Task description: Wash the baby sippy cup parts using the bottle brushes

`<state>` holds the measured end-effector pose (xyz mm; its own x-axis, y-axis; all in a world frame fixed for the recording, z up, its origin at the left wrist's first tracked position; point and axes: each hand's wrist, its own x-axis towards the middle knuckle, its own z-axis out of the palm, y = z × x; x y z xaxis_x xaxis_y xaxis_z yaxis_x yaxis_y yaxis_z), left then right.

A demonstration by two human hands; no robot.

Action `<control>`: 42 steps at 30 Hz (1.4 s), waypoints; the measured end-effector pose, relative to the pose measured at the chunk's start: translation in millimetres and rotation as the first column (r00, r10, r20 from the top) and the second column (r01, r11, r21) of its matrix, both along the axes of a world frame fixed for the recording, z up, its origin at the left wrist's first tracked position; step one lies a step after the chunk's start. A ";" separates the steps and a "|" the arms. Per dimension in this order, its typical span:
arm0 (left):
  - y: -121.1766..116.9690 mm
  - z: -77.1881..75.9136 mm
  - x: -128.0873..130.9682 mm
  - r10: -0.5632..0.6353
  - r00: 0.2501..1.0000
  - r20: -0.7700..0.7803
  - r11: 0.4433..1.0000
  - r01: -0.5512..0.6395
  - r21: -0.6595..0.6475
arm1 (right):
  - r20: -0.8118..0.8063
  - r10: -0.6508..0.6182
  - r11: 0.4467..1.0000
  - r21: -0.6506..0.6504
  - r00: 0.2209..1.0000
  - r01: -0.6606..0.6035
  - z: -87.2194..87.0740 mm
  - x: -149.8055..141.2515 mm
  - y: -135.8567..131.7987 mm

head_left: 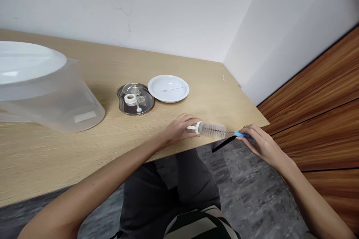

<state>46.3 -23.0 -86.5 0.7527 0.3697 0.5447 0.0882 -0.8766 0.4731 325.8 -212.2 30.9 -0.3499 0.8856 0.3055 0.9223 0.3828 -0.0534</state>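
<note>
My left hand (pixel 183 127) is closed around a white ring with side handles (pixel 198 127), like a baby bottle's handle piece. My right hand (pixel 256 140) pinches the blue handle of a bottle brush (pixel 213 130). The brush lies level above the table's front edge, its pale bristles pointing left and its tip meeting the ring. Whether the tip passes through the ring is hidden by my left fingers. Beyond my left hand, a kidney-shaped steel tray (pixel 123 109) holds a white collar (pixel 130 99), clear soft parts (pixel 141 100) and a white-ended straw piece (pixel 138 108).
Touching the tray is a white oval dish (pixel 168 98), with a thin wire-like rod (pixel 175 89) across it. A large translucent container (pixel 70 108) with a white lid (pixel 30 61) stands at left. Wood-grain panels (pixel 319 112) rise at right. A black strap-like bar (pixel 223 144) shows below the table edge.
</note>
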 end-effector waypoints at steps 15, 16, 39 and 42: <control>0.0 -1.4 -0.3 -0.017 0.999 0.030 1.000 0.017 -0.001 | -0.056 -0.032 0.999 -0.026 0.998 0.030 -2.0 0.3 0.1; 0.1 -1.6 -0.1 -0.016 0.999 0.034 1.000 0.016 0.000 | -0.058 -0.033 0.999 -0.029 0.998 0.031 -3.3 1.4 0.6; 0.0 -2.6 0.4 0.045 0.997 0.064 0.999 -0.045 0.008 | 0.257 0.115 0.962 0.211 0.960 -0.172 -3.5 22.4 -12.5; -0.3 -2.5 0.1 0.030 0.997 0.069 0.999 -0.031 0.012 | 0.284 0.124 0.956 0.223 0.951 -0.192 -3.6 19.8 -10.0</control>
